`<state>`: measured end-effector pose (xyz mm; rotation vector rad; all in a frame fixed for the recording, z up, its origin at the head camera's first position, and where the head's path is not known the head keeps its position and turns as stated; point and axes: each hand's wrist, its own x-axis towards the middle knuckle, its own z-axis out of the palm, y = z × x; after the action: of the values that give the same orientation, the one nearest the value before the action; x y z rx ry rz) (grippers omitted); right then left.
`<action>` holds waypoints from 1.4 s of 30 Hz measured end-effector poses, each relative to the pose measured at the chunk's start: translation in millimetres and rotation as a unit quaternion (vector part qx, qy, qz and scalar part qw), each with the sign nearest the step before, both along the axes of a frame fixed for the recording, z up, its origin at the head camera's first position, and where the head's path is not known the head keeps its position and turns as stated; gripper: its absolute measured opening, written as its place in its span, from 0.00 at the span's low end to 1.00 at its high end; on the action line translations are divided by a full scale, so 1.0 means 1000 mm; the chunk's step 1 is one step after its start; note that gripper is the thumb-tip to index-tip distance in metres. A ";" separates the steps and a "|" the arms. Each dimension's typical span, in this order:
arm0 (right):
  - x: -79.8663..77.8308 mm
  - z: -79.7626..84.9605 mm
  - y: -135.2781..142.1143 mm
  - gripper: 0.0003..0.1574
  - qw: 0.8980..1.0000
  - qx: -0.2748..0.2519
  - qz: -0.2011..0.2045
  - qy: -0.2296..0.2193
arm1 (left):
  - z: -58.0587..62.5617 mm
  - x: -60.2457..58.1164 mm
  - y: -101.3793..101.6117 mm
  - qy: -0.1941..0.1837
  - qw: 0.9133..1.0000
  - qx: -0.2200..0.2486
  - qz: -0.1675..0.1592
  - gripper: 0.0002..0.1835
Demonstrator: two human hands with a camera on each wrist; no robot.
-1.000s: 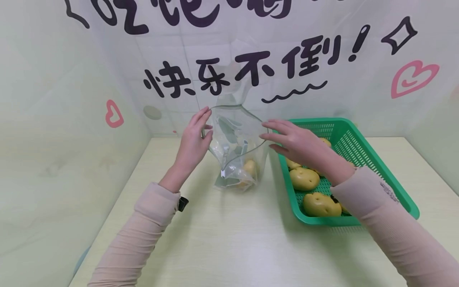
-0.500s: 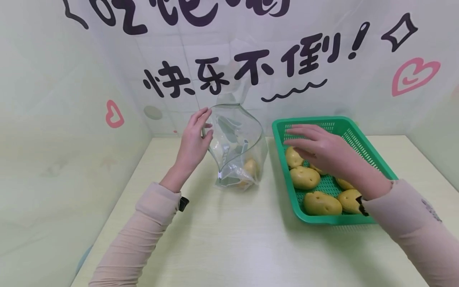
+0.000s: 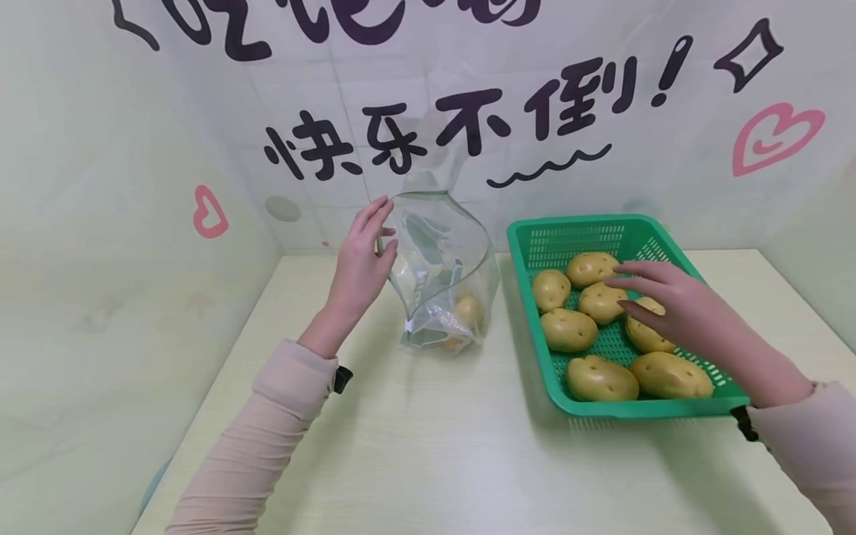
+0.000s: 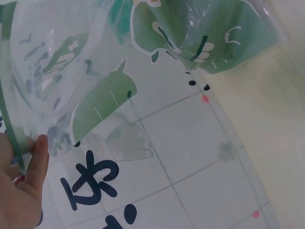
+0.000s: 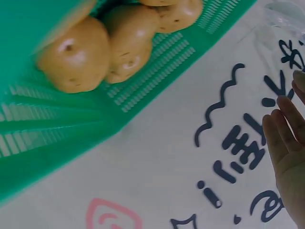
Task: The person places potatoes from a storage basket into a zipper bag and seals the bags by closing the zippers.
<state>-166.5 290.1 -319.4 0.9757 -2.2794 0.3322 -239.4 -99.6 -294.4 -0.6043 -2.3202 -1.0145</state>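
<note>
A clear zip-top bag (image 3: 438, 260) with green printed patterns stands with its mouth spread wide and a potato (image 3: 468, 310) low inside it. My left hand (image 3: 363, 260) pinches the left edge of its mouth; the left wrist view shows the green zip strip (image 4: 10, 109) between thumb and fingers (image 4: 38, 160). To the right, a green plastic basket (image 3: 562, 409) holds several potatoes (image 3: 568, 331). Over its right part hovers my right hand (image 3: 695, 312), fingers extended and holding nothing, overlapping the right-hand potatoes in the head view.
Both bag and basket stand on a pale wooden table (image 3: 428, 446). Close behind them rises a white backdrop (image 3: 234, 134) with black writing and pink hearts. A white slider (image 3: 409, 325) sits at the near end of the bag's zip.
My right hand has let go of the bag's right edge and moved right, over the basket, uncovering more potatoes. The left hand stays at the bag's mouth.
</note>
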 end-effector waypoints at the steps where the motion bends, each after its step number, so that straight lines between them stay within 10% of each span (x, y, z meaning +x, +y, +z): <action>1: 0.000 -0.003 0.004 0.42 1.000 0.003 -0.007 -0.008 | 0.000 0.000 0.000 0.000 1.000 0.000 0.001 0.29; 9: 0.007 -0.024 0.032 0.19 0.992 0.046 -0.069 -0.099 | 0.000 0.001 -0.003 -0.010 1.000 -0.003 0.006 0.29; 21: 0.011 -0.047 0.050 0.29 0.977 0.097 -0.077 -0.172 | 0.001 0.001 -0.003 -0.009 1.000 -0.013 0.008 0.28; 32: 0.015 -0.051 0.057 0.27 0.926 0.118 -0.126 -0.335 | 0.000 0.000 -0.003 -0.006 1.000 -0.016 0.005 0.28; 42: 0.017 -0.055 0.064 0.28 0.908 0.112 -0.138 -0.380 | 0.001 0.000 -0.003 -0.010 1.000 -0.016 0.001 0.28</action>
<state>-149.7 353.6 -374.5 0.6702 -3.1850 0.3784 -239.5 -102.8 -293.6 -0.6061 -2.3571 -0.9887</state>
